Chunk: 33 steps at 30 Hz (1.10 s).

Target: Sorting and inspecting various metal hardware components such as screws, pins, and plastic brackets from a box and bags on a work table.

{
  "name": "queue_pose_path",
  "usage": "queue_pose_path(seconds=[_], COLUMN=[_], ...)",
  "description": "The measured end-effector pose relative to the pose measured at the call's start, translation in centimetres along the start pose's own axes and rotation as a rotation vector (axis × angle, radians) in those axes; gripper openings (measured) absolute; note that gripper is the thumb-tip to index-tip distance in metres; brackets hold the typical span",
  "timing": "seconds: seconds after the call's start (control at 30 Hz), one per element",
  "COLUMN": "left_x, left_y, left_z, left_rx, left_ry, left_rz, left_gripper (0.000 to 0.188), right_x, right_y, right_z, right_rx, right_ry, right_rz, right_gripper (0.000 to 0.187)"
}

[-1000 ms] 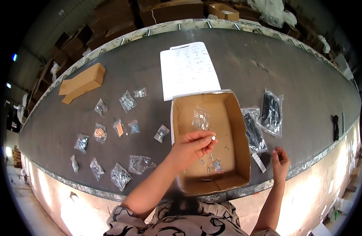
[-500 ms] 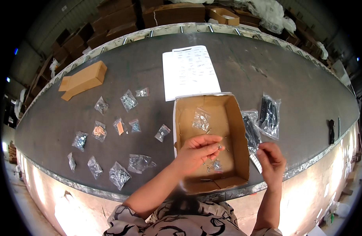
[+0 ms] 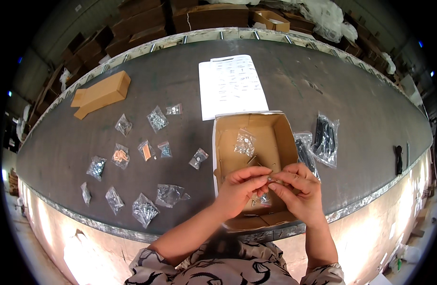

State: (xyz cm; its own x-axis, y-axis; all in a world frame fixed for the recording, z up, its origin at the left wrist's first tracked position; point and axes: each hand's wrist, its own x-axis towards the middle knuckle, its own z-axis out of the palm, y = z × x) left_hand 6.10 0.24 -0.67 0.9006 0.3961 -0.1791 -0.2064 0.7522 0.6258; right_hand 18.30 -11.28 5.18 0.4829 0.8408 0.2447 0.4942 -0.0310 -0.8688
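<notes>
My left hand (image 3: 241,189) and my right hand (image 3: 299,191) meet over the near half of an open cardboard box (image 3: 218,156). Their fingertips pinch together around a small silvery metal fastener (image 3: 270,178), too small to tell its exact kind. Inside the box, a clear bag of small hardware (image 3: 245,142) lies beyond my hands. Loose metal pins or screws and another small bag (image 3: 264,200) sit below them, partly hidden by my fingers.
Several small clear bags of hardware, one with wooden dowels (image 3: 120,156), are spread left of the box. Printed sheets (image 3: 232,88) lie behind it. Bagged black parts (image 3: 326,140) and a black-handled tool (image 3: 399,159) lie right. A folded carton (image 3: 104,94) rests far left.
My right hand has moved left from beside the box's right wall to join my left hand. Its fingers now close at the small fastener; my left hand keeps its pinch.
</notes>
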Motion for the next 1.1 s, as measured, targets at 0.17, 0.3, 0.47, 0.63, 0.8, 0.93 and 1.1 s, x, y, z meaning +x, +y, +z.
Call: queue_pose_path(seconds=[0.17, 0.3, 0.47, 0.63, 0.8, 0.93, 1.1], left_x=[-0.5, -0.8, -0.8, -0.7, -1.3, -2.6, -4.2], left_y=[0.2, 0.4, 0.5, 0.4, -0.9, -2.6, -0.2], left_z=[1.3, 1.8, 1.6, 1.8, 2.0, 0.8, -0.1], left_rx=[0.408, 0.415, 0.368, 0.264, 0.219, 0.122, -0.034], left_ry=[0.066, 0.023, -0.04, -0.002, 0.196, 0.278, 0.238], left_rz=[0.125, 0.178, 0.169, 0.088, -0.01, -0.073, -0.033], left_gripper=[0.023, 0.032, 0.038, 0.039, 0.035, 0.027, 0.019], right_x=[-0.3, -0.5, -0.7, -0.5, -0.7, -1.8, -2.2], right_y=[0.5, 0.9, 2.1, 2.2, 2.3, 3.1, 5.8], right_z=[0.1, -0.2, -0.1, -0.2, 0.3, 0.3, -2.0], right_rx=[-0.074, 0.018, 0.243, 0.183, 0.041, 0.065, 0.102], right_ry=[0.022, 0.037, 0.049, 0.044, 0.016, -0.112, 0.133], right_rz=[-0.045, 0.019, 0.089, 0.077, 0.02, 0.036, 0.251], right_gripper=[0.019, 0.016, 0.011, 0.01, 0.011, 0.014, 0.011])
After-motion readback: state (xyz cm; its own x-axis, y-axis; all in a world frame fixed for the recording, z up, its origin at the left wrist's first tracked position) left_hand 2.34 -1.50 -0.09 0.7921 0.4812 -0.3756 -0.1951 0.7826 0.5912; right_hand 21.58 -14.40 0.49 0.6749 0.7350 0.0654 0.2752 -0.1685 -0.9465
